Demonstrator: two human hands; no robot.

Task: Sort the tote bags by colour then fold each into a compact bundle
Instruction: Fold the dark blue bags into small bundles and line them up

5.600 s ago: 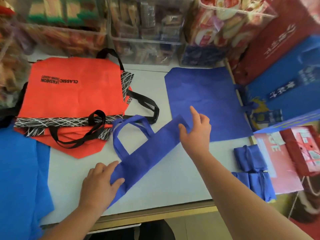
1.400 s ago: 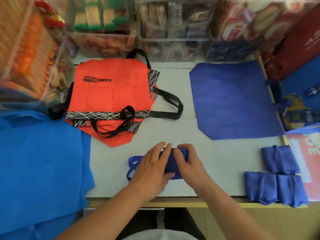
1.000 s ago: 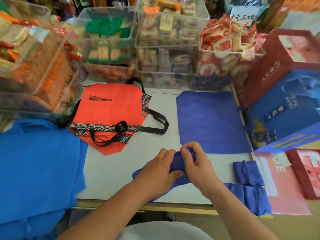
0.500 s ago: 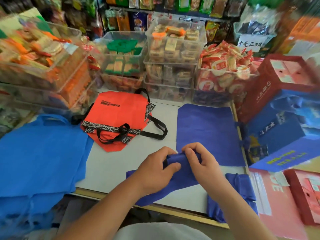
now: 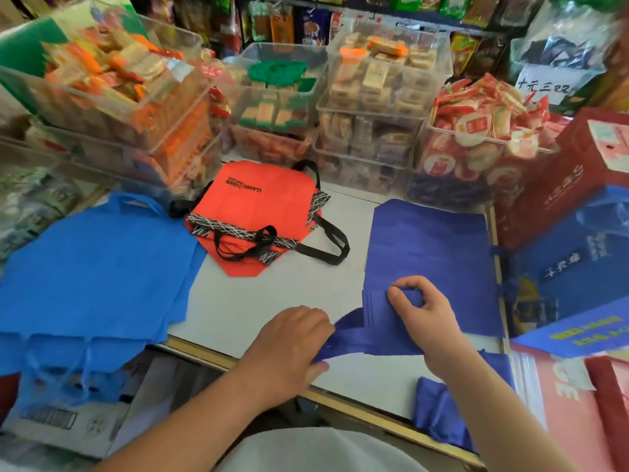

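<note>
As left hand (image 5: 289,342) grips bag (image 5: 376,323), right hand (image 5: 427,318) (pinching)

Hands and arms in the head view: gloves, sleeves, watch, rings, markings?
The left hand and right hand wear no gloves, and no rings show. The left forearm and right forearm are uncovered to the frame's edge: no sleeves, watch or bands in view. A pale grey garment shows at the bottom, between the arms.

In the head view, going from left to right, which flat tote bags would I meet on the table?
Order: light blue bags → orange bags → flat dark blue bag. The half-folded bag overlaps it: left out.
</note>
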